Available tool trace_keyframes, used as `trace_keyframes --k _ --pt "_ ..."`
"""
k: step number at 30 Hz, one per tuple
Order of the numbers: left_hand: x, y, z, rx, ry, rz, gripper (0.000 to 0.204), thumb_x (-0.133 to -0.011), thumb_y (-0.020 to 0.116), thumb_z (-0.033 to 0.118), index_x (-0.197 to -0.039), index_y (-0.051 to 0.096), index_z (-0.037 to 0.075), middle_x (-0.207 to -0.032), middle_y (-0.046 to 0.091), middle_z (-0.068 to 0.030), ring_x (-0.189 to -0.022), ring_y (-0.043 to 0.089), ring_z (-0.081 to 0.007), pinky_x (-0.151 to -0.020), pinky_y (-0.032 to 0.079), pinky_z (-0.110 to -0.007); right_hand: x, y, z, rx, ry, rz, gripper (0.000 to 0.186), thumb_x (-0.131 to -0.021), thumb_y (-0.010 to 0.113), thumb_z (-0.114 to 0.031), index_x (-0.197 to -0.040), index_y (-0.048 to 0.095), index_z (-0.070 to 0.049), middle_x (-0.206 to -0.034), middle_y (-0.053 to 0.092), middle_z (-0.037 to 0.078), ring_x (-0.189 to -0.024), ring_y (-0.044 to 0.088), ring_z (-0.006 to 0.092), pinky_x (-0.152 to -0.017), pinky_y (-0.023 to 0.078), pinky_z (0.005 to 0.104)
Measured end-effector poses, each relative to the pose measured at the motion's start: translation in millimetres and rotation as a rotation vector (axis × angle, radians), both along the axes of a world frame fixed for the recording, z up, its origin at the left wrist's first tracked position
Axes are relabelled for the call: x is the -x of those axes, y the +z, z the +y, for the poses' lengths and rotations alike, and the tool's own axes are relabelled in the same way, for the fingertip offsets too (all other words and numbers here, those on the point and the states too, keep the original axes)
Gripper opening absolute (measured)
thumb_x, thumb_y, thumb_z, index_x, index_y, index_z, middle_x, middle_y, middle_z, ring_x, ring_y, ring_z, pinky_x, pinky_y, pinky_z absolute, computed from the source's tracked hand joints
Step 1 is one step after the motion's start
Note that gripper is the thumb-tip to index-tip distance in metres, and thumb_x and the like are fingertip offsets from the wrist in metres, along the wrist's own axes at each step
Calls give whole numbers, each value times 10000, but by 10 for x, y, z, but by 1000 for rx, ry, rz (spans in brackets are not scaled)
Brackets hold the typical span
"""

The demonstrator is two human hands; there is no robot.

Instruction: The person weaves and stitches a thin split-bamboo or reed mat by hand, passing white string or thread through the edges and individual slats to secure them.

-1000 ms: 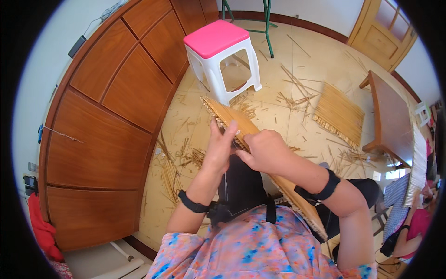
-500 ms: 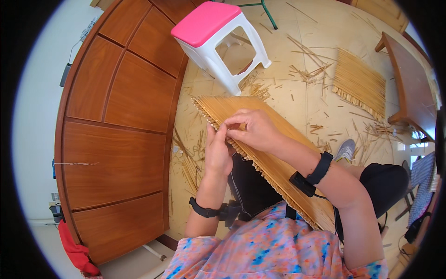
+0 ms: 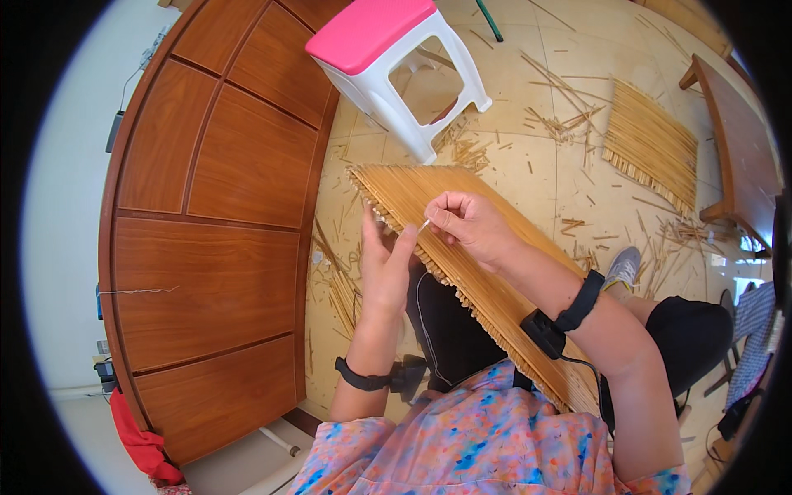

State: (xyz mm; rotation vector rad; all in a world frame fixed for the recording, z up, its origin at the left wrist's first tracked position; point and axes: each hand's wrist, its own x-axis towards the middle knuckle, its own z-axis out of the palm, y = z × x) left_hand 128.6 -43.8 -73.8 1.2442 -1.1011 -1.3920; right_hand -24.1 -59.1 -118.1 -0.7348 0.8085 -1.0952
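Striped panel [image 3: 495, 289] of straw-like stalks lies slantwise over the dark trousers [image 3: 445, 334], far left to near right, 1 knobbly edge [image 3: 474, 311] facing near left. Right hand [image 3: 470, 227] has a thin white piece [image 3: 424, 225] pinched between thumb and fingertips, just above that edge. Left hand [image 3: 384, 264] sits at the edge, thumb and fingers apart; can't tell from here if it's gripping. Loose thread [image 3: 421, 320] hangs nearby.

Handling, my guess: light, stiff along the stalks, bendier across; smooth face may slip, cut ends may split. Hold the bundled edge, thumb above, fingers below.
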Motion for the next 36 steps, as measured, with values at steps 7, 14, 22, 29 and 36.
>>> trace_keyframes --k 7,14,22,29,36 --pt "-68 339 -114 766 -216 -956 192 -758 727 6 -937 661 -3 -934 618 -133 -964 598 -294 -842 482 -356 -54 70 50 52 -23 34 204 -970 622 -231 -961 641 -28 -841 614 -1 -760 550 70 -701 465 225" --pt "-118 315 -223 721 -298 -1022 103 -784 672 -31 -842 593 2 -891 585 -125 -872 574 -319 -761 463 -384 -74 57 72 55 -220 -17 153 -960 631 -220 -908 607 -77 -863 573 -39 -725 494 38 -660 420 204" --pt "-211 274 -226 573 -270 -726 53 -887 628 45 -917 590 25 -966 635 -65 -872 581 -158 -769 446 -283 -94 145 131 400 -37 548 193 -851 683 -96 -1034 682 -34 -923 642 67 -822 605 131 -733 494 281" --pt "-233 388 -202 324 -211 -341 39 -938 574 47 -960 603 35 -1002 639 6 -878 533 -30 -765 437 -221 -156 41 68 342 -138 373 95 -867 676 -82 -931 701 -16 -881 638 73 -754 623 141 -700 498 282" --pt "-193 326 -143 671 -246 -883 170 -797 711 45 -944 627 24 -977 646 -95 -911 620 -221 -767 470 -306 -155 55 75 313 -161 339 116 -886 667 -90 -951 697 0 -870 657 71 -731 617 126 -688 499 272"
